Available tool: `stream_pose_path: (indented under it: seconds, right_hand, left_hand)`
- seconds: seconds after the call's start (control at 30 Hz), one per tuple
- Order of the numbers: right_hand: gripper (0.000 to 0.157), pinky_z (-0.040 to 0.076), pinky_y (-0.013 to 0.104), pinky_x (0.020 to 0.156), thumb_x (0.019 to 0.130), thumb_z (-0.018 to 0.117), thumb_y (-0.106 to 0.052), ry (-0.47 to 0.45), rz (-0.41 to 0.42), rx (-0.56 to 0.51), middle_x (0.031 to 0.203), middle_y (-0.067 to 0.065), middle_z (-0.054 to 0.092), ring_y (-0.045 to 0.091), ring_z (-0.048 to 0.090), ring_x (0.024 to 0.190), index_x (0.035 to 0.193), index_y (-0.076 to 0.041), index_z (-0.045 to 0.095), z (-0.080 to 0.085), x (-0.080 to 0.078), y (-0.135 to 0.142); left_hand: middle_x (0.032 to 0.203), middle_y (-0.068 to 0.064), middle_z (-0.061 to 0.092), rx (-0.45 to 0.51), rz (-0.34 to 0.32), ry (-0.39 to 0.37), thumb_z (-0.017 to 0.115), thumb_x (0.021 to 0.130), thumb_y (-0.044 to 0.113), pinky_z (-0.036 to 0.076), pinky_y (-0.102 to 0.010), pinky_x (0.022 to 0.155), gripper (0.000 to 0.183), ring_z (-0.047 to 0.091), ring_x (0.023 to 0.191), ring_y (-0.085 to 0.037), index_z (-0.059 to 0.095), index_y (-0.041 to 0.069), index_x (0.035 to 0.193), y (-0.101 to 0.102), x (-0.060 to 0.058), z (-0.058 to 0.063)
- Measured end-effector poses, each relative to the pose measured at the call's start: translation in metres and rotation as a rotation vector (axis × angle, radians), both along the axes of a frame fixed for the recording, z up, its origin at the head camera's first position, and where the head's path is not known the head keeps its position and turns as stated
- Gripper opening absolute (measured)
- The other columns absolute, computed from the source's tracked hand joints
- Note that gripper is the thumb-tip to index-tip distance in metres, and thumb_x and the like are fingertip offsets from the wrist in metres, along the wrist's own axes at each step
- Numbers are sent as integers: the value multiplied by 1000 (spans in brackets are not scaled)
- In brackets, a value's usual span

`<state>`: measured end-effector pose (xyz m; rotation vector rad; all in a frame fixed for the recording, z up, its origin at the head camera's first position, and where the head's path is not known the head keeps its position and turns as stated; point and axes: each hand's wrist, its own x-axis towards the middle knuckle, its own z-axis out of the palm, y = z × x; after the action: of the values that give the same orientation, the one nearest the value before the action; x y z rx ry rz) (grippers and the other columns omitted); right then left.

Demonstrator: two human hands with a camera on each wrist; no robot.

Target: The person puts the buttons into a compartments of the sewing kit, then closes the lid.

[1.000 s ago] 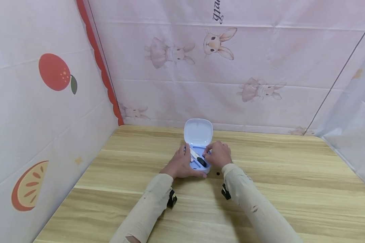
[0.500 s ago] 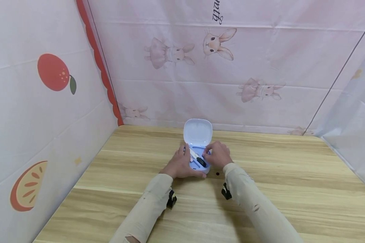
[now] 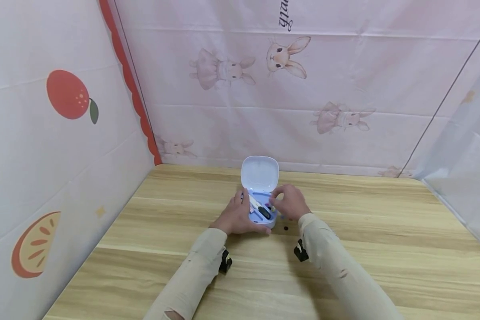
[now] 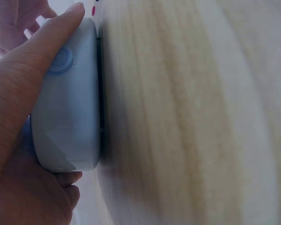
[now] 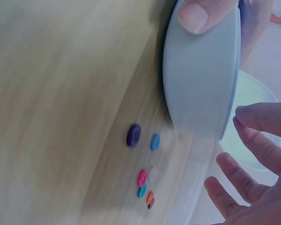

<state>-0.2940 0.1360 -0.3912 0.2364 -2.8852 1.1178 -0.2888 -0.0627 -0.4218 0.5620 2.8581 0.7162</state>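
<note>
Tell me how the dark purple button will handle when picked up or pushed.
The dark purple button looks small and thin, so probably light and fiddly to pinch. Lying flat on the table, it would likely slide, not roll.

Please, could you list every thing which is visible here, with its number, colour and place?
Box: 1, pale blue-white, on the table, lid raised open
Slim tool: 1, white and black, inside the box
Small pieces: count unclear, mixed colours, inside the box
Buttons: at least six, including dark purple, blue, pink, teal, orange, on the table right of the box
Table: 1, light wood, under everything
Wall cloth: count unclear, pink with rabbits behind, white with fruit at left
Left hand: 1, bare, holding the box
Right hand: 1, bare, over the box's right side
Sleeves: 2, beige, on both arms
Wrist pieces: 2, black, at the wrists
</note>
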Motion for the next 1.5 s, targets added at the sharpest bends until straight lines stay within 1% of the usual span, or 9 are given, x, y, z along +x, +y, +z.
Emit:
stream_pose_path:
  seconds: [0.07,0.13,0.27,0.33,0.6,0.73,0.9,1.27,1.5]
  right_hand:
    - [11,51,34,58,93,70,-15,13,1,9,113,13,69,20,58,56,92,-5,75,1,0,5]
    - [10,52,40,74,92,70,-15,39,4,23,111,12,70,25,63,72,89,-6,74,2,-1,11]
    - [12,45,52,96,92,70,-15,61,12,46,106,12,71,33,60,103,86,-6,74,2,-1,24]
    - [12,45,53,96,92,70,-16,44,3,49,107,12,71,34,60,105,86,-6,74,2,0,29]
    - [16,43,37,70,91,71,-20,-13,-38,102,87,6,71,22,54,77,86,-6,77,-2,2,44]
    - [13,46,49,82,89,72,-18,1,-34,132,102,10,73,26,56,87,83,-7,77,-4,4,49]
    - [8,37,67,97,87,74,-14,-27,-28,152,110,13,73,35,58,103,84,-7,78,-5,7,53]
    - [4,39,60,89,81,81,-10,-66,-16,209,112,14,72,31,59,96,83,-9,78,-10,11,55]
    - [4,36,64,94,81,82,-11,-69,-16,239,117,12,73,35,61,106,81,-13,79,-15,10,55]
  left_hand:
    - [167,-20,2,5,0,-5,81,67,73,33,-50,115,145,24,147,-38,-3,1,161,0,2,2]
    - [167,-20,3,14,0,-8,82,68,70,33,-51,115,143,24,147,-38,-2,0,161,1,4,4]
    - [168,-18,4,9,12,-20,82,69,69,33,-50,115,142,24,147,-36,-1,2,162,1,6,6]
    - [168,-17,4,12,20,-24,83,68,69,32,-51,115,141,24,148,-36,-1,3,162,1,6,6]
    - [168,-16,2,-1,30,-27,81,66,73,32,-51,116,144,23,148,-35,-3,6,162,0,2,2]
    - [168,-17,2,-6,27,-28,81,67,73,31,-51,116,144,22,148,-36,-3,4,162,1,1,1]
    - [168,-17,1,5,26,-31,82,67,71,31,-50,116,143,23,147,-35,-3,4,162,1,1,2]
    - [168,-18,4,13,30,-26,82,68,69,33,-51,115,141,25,146,-36,1,3,162,0,5,6]
    - [168,-18,2,-9,31,-38,82,67,71,32,-50,115,144,24,147,-35,-4,5,162,1,2,3]
